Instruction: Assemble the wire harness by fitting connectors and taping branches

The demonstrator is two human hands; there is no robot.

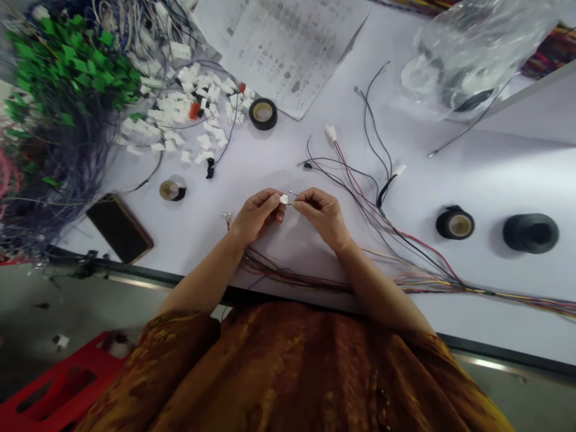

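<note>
Between thumb and fingers my left hand (258, 215) pinches a small white connector housing (284, 199). Close against its right side, my right hand (323, 215) pinches thin wires with metal terminals (291, 193) at their ends. One terminal points toward the housing; whether it is inside cannot be made out. Beneath my forearms runs a wire harness (297, 277) of several coloured wires, stretching off to the right. Branches of it (382, 213) fan out over the table right of my hands, one ending in a white connector (331, 133).
White connector housings (180, 114) lie in a loose heap at upper left, beside wires with green connectors (76, 60). Black tape rolls (263, 114) and a phone (119, 228) lie around. Printed sheets (288, 54), a plastic bag (477, 54) and a black cylindrical object (531, 233) are farther out.
</note>
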